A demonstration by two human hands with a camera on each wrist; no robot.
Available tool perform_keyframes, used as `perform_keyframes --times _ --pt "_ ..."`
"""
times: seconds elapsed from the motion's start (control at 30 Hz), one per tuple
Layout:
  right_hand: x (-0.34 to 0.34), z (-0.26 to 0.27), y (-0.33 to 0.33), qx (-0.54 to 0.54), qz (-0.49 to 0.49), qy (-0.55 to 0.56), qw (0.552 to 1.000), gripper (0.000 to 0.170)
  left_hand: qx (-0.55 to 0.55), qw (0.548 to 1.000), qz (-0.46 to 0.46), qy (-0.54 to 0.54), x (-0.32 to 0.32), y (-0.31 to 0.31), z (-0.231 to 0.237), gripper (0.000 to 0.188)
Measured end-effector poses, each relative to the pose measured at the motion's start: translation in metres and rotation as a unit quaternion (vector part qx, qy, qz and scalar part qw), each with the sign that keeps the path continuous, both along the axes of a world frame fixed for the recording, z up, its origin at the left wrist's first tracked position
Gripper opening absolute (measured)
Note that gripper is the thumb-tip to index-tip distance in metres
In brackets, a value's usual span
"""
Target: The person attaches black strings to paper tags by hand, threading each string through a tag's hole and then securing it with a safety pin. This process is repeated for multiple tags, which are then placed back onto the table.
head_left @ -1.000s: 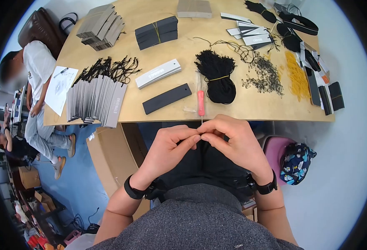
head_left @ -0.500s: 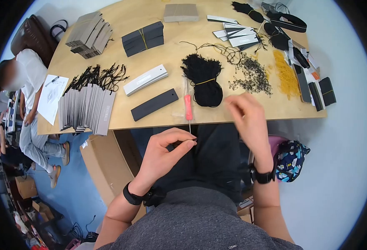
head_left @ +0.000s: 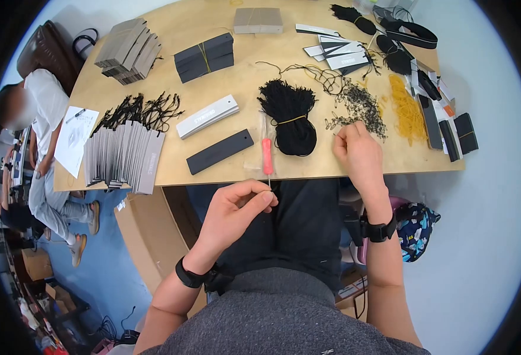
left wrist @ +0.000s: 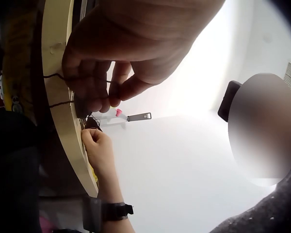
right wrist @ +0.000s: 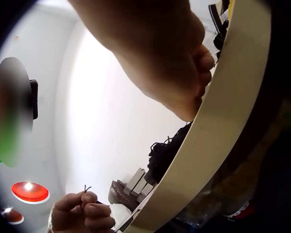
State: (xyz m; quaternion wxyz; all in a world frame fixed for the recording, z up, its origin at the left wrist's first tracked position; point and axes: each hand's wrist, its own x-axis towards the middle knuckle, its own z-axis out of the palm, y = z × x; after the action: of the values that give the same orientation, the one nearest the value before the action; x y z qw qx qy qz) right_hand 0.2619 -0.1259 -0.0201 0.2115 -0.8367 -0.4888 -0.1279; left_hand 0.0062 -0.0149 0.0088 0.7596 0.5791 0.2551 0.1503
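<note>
My left hand point(head_left: 234, 213) is just off the table's front edge, below the pink-handled tool point(head_left: 267, 156). Its thumb and index finger pinch a thin dark cord point(left wrist: 63, 102); two strands trail across the left wrist view, and short ends stick up from the fingertips in the right wrist view. My right hand point(head_left: 362, 158) is over the table's front part, its bent fingertips at the lower edge of a pile of small dark pins point(head_left: 364, 106). Whether a pin is between them cannot be made out. A bundle of black cords point(head_left: 295, 127) lies between the tool and the pile.
Tags with black cords point(head_left: 124, 155) fan out at the left. White tags point(head_left: 207, 116), a dark tag point(head_left: 219, 152) and banded stacks point(head_left: 204, 57) lie on the table point(head_left: 172, 168). Yellow bands point(head_left: 408, 109) are at the right. A seated person point(head_left: 44, 112) is at the far left.
My right hand has parted from my left and moved right and forward to the pin pile. The left hand keeps its pinch near the same place. The view has shifted slightly.
</note>
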Motion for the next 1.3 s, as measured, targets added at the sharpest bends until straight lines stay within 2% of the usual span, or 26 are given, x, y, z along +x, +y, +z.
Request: perform_keyframes --times 0.07,0.1,0.13,0.17,0.2,0.23,0.33,0.37,0.4,0.43,0.5,0.53,0.77,0.83,0.97,1.03,1.3 --pt "-0.009 0.002 -0.004 0.012 0.008 0.007 1.0 0.012 0.011 1.0 -0.001 -0.001 0.002 0.001 -0.001 0.014" --pt "-0.023 0.012 -0.007 0.062 0.029 0.215 0.974 0.013 0.02 1.0 -0.002 -0.002 0.003 0.001 -0.002 0.014" --pt "-0.037 0.021 -0.012 0.107 0.046 0.414 0.903 0.015 0.019 1.0 0.001 0.0 0.002 0.001 -0.002 0.014" --pt "-0.051 0.029 -0.015 0.097 0.062 0.551 0.827 0.017 0.023 1.0 -0.002 0.0 0.002 0.002 -0.003 0.013" --pt "-0.062 0.035 -0.017 0.087 0.077 0.672 0.731 0.019 0.028 1.0 -0.005 -0.002 0.003 0.002 -0.003 0.012" --pt "-0.074 0.037 -0.016 0.091 0.091 0.737 0.664 0.02 0.029 1.0 -0.005 -0.002 0.004 0.001 -0.004 0.012" --pt "-0.085 0.032 -0.013 0.063 0.125 0.827 0.545 0.024 0.054 0.999 0.005 0.005 0.004 0.0 -0.005 0.01" --pt "-0.087 0.032 -0.012 0.062 0.126 0.827 0.544 0.024 0.135 0.991 0.006 -0.008 0.003 0.001 -0.006 0.008" --pt "-0.089 0.033 -0.011 0.06 0.115 0.854 0.503 0.023 0.215 0.976 0.006 -0.022 0.003 0.002 -0.006 0.006" --pt "-0.091 0.034 -0.01 0.058 0.103 0.879 0.461 0.023 0.215 0.976 0.007 -0.022 0.003 0.002 -0.005 0.006" --pt "-0.092 0.032 -0.008 0.049 0.094 0.889 0.444 0.022 0.29 0.956 0.014 -0.031 0.002 0.002 -0.003 0.006" --pt "-0.092 0.031 -0.007 0.041 0.084 0.899 0.427 0.022 0.29 0.956 0.014 -0.031 0.003 0.002 -0.003 0.006" --pt "-0.092 0.032 -0.005 0.016 0.086 0.901 0.425 0.024 0.31 0.95 0.026 -0.032 0.001 0.002 -0.002 0.006" --pt "-0.092 0.03 -0.007 0.026 0.093 0.907 0.411 0.023 0.308 0.951 0.027 -0.026 0.001 0.002 -0.002 0.006" --pt "-0.095 0.032 -0.006 0.033 0.099 0.895 0.433 0.023 0.298 0.954 0.028 -0.027 0.001 0.002 -0.004 0.007" --pt "-0.097 0.034 -0.004 0.052 0.07 0.886 0.455 0.024 0.294 0.955 0.03 -0.032 0.001 0.001 -0.004 0.007" --pt "-0.094 0.029 -0.006 0.032 0.086 0.898 0.431 0.024 0.29 0.956 0.032 -0.033 0.002 0.001 -0.004 0.007"
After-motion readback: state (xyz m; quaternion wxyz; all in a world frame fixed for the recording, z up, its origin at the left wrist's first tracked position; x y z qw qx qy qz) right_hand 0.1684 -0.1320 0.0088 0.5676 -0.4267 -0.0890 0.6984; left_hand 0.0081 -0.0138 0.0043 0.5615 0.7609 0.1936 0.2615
